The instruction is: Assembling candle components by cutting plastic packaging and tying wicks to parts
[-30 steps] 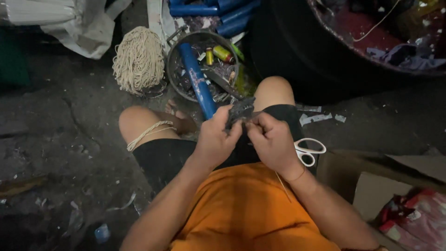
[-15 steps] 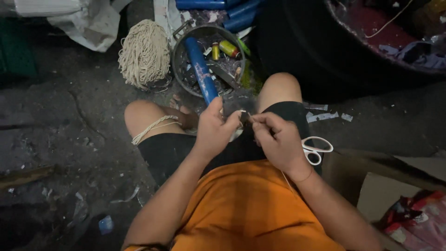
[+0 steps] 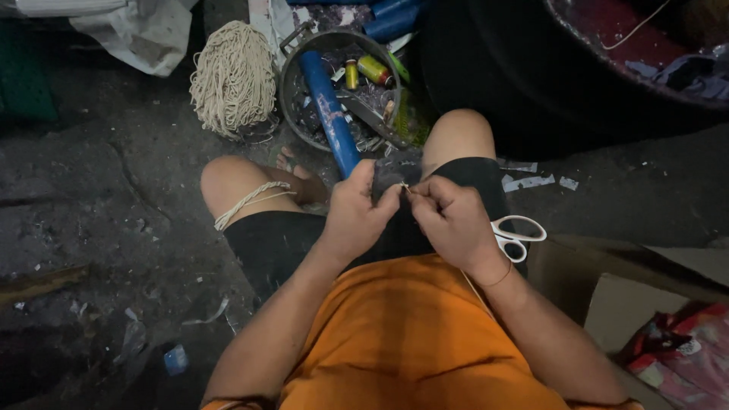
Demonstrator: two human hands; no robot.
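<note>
- Head view: the person sits on the dark floor (image 3: pixel 114 197), knees apart, in an orange shirt and black shorts.
- The left hand (image 3: pixel 357 216) is closed on a small dark grey piece of material (image 3: pixel 391 173), thumb and fingers clamped at its lower edge, over the lap between the knees.
- The right hand (image 3: pixel 454 220) is pinched shut, fingertips meeting at a pale thread (image 3: pixel 405 186) right at the edge of the dark material; the two hands touch at that spot.
- What the material is cannot be told; it is dark and partly hidden by the fingers.
- White-handled scissors (image 3: pixel 516 237) lie just beside the right wrist, against the right thigh.
- A strand of cream cord (image 3: pixel 247 201) lies draped across the left thigh.
- A round metal bucket (image 3: pixel 292 72) stands ahead of the knees, holding a blue tube (image 3: pixel 328 114) that leans out towards the hands, with small spools and oddments inside.
- A bundle of cream cord (image 3: pixel 231 76) lies just left of the bucket.
- A cardboard box (image 3: pixel 630 304) sits at the person's right, with red cloth (image 3: pixel 676 353) in it.
</note>
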